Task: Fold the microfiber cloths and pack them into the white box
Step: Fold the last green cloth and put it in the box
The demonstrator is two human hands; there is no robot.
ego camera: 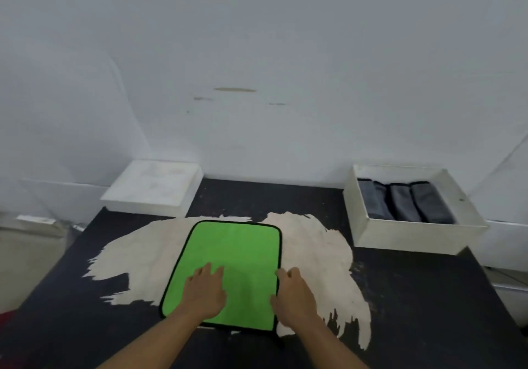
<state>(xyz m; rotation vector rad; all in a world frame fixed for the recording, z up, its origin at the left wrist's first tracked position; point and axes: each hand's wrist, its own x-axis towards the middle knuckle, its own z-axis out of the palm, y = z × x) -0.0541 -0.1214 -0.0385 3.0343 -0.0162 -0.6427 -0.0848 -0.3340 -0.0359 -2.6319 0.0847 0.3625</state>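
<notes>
A bright green microfiber cloth (234, 248) with a black hem lies flat in the middle of the dark table. My left hand (204, 290) rests palm down on its near left part, fingers straight. At the cloth's right edge sits my right hand (294, 297), its fingertips touching the hem; whether they pinch it is unclear. The white box (411, 235) stands open at the back right, and several folded grey cloths (405, 203) lie side by side inside it.
The dark table (414, 297) has a large worn pale patch around the cloth. A white box lid (154, 187) lies at the back left against the white wall. The table's left and right edges drop off to the floor.
</notes>
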